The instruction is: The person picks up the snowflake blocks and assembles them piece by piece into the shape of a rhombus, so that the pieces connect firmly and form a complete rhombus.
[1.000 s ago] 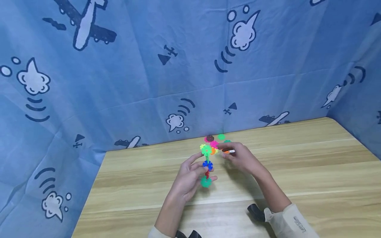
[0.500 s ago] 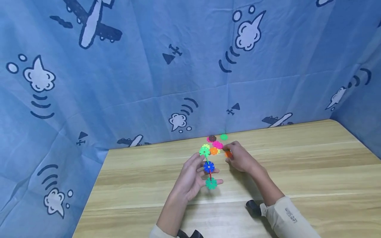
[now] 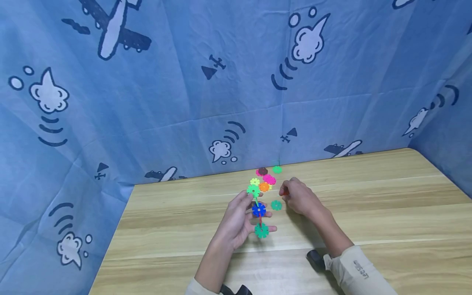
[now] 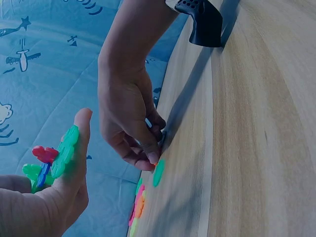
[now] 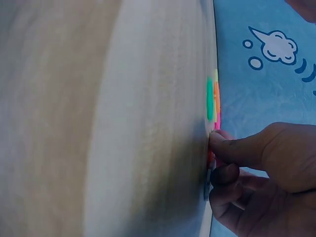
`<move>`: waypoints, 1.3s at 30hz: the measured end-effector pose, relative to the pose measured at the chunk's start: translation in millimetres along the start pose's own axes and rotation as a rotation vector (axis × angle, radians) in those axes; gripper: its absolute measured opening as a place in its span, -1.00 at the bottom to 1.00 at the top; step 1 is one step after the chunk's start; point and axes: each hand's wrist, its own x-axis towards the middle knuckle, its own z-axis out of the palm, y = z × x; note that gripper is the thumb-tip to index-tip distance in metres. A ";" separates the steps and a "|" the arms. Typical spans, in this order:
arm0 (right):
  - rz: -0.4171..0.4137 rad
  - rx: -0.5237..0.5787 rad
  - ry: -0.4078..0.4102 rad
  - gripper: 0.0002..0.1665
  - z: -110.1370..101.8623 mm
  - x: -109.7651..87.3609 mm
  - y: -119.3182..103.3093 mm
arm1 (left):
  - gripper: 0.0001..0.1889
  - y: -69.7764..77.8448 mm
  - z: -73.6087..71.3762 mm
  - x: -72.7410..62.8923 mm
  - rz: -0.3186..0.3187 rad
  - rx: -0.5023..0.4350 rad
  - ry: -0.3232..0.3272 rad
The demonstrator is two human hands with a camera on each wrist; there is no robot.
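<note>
In my left hand (image 3: pixel 233 223) I hold a chain of interlocking plastic snowflake discs (image 3: pixel 259 209). Bright green is at its far end, blue in the middle, a red disc edge-on, and teal green (image 4: pixel 65 150) nearest me. Some fingers extend behind the chain. Close to the tabletop, my right hand (image 3: pixel 303 198) pinches an orange-red disc (image 3: pixel 285 193) between thumb and fingers, which hide most of it. A loose teal disc (image 3: pixel 276 205) lies flat between the two hands; the left wrist view puts this green disc (image 4: pixel 158 173) right by the right fingertips.
Several loose discs lie beyond the left hand: pink (image 3: pixel 269 179), orange (image 3: pixel 264 187), yellow-green (image 3: pixel 255 181), dark brown (image 3: pixel 263 171) and green (image 3: pixel 277 169). A blue patterned cloth (image 3: pixel 191 94) hangs behind the wooden table (image 3: pixel 166 229). Black wrist devices (image 3: pixel 315 260) sit at both wrists.
A teal disc, earlier partly seen behind the right hand, now lies nearer me between the hands. The orange disc is now mostly covered by the right fingers. The left hand still holds the chain.
</note>
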 end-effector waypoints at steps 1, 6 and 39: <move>0.001 -0.008 0.009 -0.85 0.7 -0.2 0.3 | -0.64 -0.2 -0.1 0.0 0.002 0.006 -0.001; 0.022 0.015 0.041 -0.72 1.3 -0.7 3.0 | -0.62 -0.5 -1.1 -0.9 0.009 0.021 -0.011; -0.098 0.427 0.066 -0.89 -11.9 -12.9 3.9 | -0.77 -3.6 3.7 0.0 0.071 0.063 0.051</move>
